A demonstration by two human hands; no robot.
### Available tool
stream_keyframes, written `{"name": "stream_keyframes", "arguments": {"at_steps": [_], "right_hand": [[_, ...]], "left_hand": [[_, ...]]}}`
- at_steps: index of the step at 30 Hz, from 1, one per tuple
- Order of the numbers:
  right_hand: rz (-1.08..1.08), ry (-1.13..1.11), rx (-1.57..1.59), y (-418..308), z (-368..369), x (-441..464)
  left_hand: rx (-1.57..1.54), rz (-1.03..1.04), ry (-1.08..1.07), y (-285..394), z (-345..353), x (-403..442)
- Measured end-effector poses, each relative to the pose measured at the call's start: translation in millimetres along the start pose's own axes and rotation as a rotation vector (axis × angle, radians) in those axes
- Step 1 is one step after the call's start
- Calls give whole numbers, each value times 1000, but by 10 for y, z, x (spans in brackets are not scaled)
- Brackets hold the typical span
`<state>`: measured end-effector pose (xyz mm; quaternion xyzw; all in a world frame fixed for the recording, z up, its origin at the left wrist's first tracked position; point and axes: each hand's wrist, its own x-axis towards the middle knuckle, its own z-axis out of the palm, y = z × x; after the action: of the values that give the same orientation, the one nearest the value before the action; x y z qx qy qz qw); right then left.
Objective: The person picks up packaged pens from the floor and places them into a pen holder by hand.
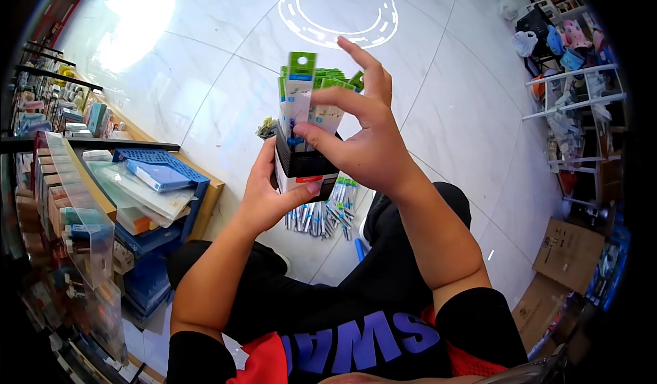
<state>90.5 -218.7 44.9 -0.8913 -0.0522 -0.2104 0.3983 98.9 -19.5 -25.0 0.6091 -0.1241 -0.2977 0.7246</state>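
My left hand is wrapped round a black mesh holder, its thumb across a white and red label low on the front. Several slim packets with green tops stand upright in the holder. At its front, one green-topped packet with something pen-like and blue inside rises above the others. My right hand has its thumb and index finger closed on that packet, while its other fingers stretch upward. Below the holder, a spread of slim pen-like pieces with green-topped packets lies on the floor, partly hidden by my hands and the holder.
Shelves of stationery line the left, with a blue basket of packets jutting out. At right are a white rack and cardboard boxes. A blue stick-like item lies between my legs on the tiled floor.
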Motion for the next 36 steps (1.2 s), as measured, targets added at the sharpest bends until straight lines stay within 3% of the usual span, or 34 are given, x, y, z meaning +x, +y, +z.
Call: {"name": "stream_keyframes", "arguments": {"at_steps": [4,8,10,13,17,20,22,23,28,36], "right_hand": [[110,8,-6,-129,-102,-46],[-1,199,24,-13,-253,-88],[301,266,508,91,-185,-118],[605,-123,725,123,-226,-147],[546,-18,720,60,-172,-224],[374,297,706,52,-259,-184],[340,401,640,89,-364,-182],[328,434,697,88,-401,-171],[314,428,1056,67,-464,-199],[198,248,923,-24,-345,-232]], "left_hand": [[30,8,-36,-30,13,-47],[-82,1,-38,41,67,-138],[-190,-4,-48,-48,17,-196],[-278,-9,-71,-55,6,-281],[-451,-22,-151,-120,31,-360],[-628,2,-164,-140,127,-432],[-614,-37,-20,-141,166,-478],[-799,-24,13,-104,206,-490],[-410,-58,97,-101,188,-519],[-108,-159,114,-69,218,-607]]}}
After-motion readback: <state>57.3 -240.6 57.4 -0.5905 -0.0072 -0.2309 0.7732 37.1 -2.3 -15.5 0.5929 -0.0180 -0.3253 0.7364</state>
